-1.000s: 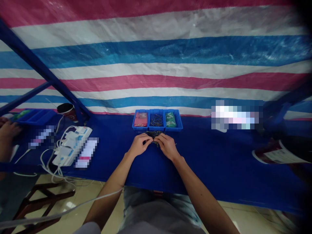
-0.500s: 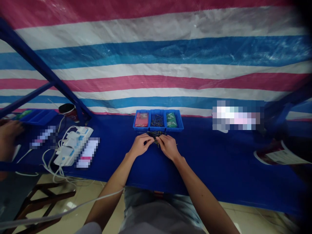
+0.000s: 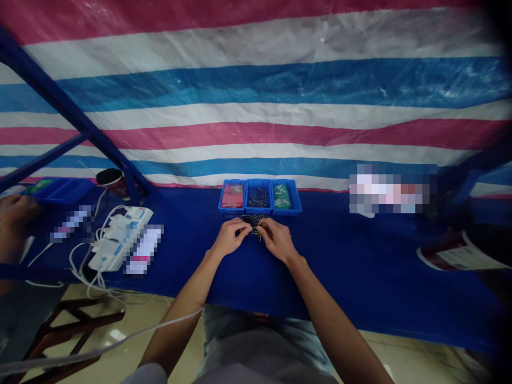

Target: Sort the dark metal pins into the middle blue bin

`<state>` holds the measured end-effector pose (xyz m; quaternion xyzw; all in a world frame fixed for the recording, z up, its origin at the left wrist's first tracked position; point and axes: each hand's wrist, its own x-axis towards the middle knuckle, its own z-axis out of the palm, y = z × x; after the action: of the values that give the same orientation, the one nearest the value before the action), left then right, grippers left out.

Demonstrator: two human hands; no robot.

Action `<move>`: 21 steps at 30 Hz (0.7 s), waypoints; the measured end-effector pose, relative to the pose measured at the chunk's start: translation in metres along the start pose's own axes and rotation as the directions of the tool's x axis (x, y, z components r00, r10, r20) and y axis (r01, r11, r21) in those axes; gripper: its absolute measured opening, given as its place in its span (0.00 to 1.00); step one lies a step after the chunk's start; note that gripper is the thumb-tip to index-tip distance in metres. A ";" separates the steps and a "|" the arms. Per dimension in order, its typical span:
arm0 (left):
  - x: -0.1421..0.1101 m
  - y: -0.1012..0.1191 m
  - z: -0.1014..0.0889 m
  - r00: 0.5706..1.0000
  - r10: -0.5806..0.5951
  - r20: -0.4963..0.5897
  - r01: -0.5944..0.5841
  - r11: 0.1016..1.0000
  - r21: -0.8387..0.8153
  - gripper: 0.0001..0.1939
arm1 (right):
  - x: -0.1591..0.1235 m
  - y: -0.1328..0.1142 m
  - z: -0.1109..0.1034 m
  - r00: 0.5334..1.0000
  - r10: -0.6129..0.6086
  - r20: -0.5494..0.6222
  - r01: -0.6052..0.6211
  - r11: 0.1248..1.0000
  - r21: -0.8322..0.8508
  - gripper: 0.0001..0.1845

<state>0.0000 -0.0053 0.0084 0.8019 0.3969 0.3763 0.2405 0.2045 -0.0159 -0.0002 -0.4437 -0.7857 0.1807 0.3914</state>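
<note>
My left hand (image 3: 229,238) and my right hand (image 3: 277,238) rest side by side on the blue table (image 3: 360,266), fingertips pinched together over a small heap of thin dark pins (image 3: 253,220). Both hands are closed on pins from that heap. Just behind the heap stand three small blue trays in a row: the left tray (image 3: 231,197) holds something red, the middle tray (image 3: 257,197) holds more dark pins, the right tray (image 3: 285,197) holds something green.
A white power strip with cables (image 3: 120,238) lies at the left. Behind it stand a paper cup (image 3: 112,182) and another blue tray (image 3: 60,190). Another person's hand (image 3: 14,210) rests at the far left edge. A striped tarp hangs behind the table. A wooden stool (image 3: 68,330) stands below left.
Almost nothing differs: my fingertips shift slightly while working at the pins, and the hands stay in the same spot.
</note>
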 end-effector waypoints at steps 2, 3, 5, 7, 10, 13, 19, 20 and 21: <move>0.000 0.000 0.000 1.000 -0.001 0.002 0.001 1.000 0.003 0.13 | 0.000 0.000 0.000 1.000 -0.017 0.014 0.017 1.000 0.022 0.09; 0.000 0.000 0.000 1.000 -0.003 0.004 0.003 1.000 0.003 0.13 | 0.000 0.000 0.000 1.000 -0.022 0.017 0.022 1.000 0.023 0.09; 0.000 -0.001 0.000 1.000 -0.005 0.004 0.005 1.000 0.001 0.12 | 0.000 0.000 0.001 0.999 -0.026 0.021 0.026 0.999 0.019 0.09; 0.000 -0.001 0.000 1.000 -0.004 0.002 0.004 1.000 0.000 0.12 | 0.000 -0.001 0.001 0.999 -0.026 0.020 0.025 1.000 0.019 0.10; 0.000 -0.002 0.000 1.000 -0.006 0.001 0.006 1.000 0.003 0.12 | 0.001 -0.001 0.001 1.000 -0.022 0.021 0.021 1.000 0.023 0.10; 0.000 -0.002 0.000 1.000 -0.011 0.004 0.011 1.000 0.006 0.11 | 0.001 -0.001 0.001 1.000 -0.019 0.016 0.019 0.999 0.026 0.09; 0.001 -0.001 0.001 1.000 -0.008 -0.005 0.008 1.000 0.010 0.12 | 0.001 0.000 0.001 1.000 -0.012 0.013 0.012 1.000 0.029 0.09; 0.001 -0.001 0.001 1.000 -0.008 -0.004 0.008 1.000 0.010 0.12 | 0.001 0.001 0.001 1.000 -0.013 0.014 0.013 0.999 0.030 0.09; 0.001 -0.001 0.001 1.000 -0.008 -0.004 0.008 1.000 0.010 0.12 | 0.001 0.001 0.002 1.000 -0.014 0.013 0.013 0.999 0.031 0.09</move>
<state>0.0003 -0.0038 0.0075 0.8008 0.4024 0.3748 0.2372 0.2033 -0.0142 -0.0011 -0.4310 -0.7884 0.1933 0.3941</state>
